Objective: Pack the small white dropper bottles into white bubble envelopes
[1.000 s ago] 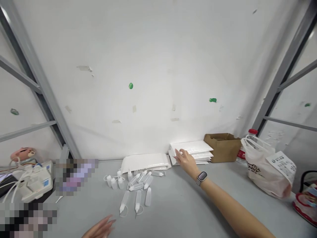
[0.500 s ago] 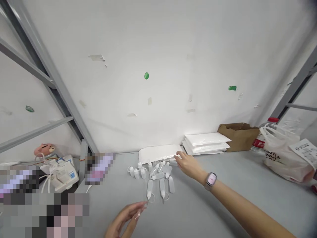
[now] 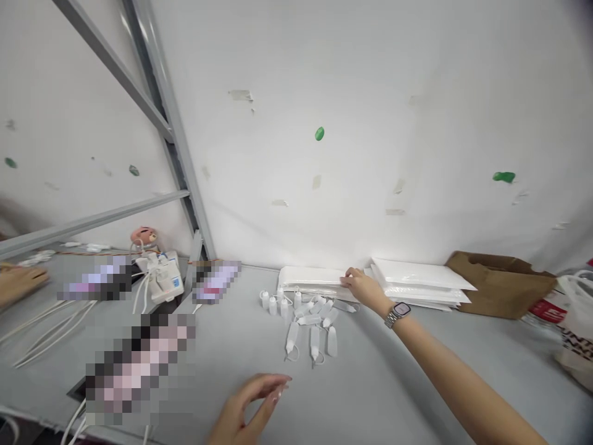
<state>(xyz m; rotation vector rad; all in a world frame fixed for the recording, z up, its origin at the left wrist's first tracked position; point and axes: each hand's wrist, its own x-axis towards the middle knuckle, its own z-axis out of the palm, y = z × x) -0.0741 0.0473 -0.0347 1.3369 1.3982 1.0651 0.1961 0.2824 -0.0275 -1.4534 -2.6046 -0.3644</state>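
My right hand (image 3: pixel 365 292), with a watch on its wrist, reaches forward with fingers bent over the right end of a white padded envelope (image 3: pixel 315 275), pinching its edge. That envelope lies flat against the wall. Nearer to me, my left hand (image 3: pixel 254 402) hovers over the table, thumb and fingers curved with a gap between them and nothing visible inside. Between the hands and the envelope are several small translucent squeeze bottles (image 3: pixel 315 340) with thin tips and tethered caps, most lying down. A few short bottles (image 3: pixel 273 304) stand upright at the group's left.
More white padded envelopes (image 3: pixel 417 275) are stacked at right, beside a brown cardboard box (image 3: pixel 500 284) and a plastic bag (image 3: pixel 579 327). A power strip (image 3: pixel 164 278), cables and blurred phone-like devices occupy the left. Another person's hand (image 3: pixel 21 284) shows at far left.
The view has turned left, bringing another person's hand into sight. My right hand has closed on the envelope's right end. My left hand keeps much the same curved pose.
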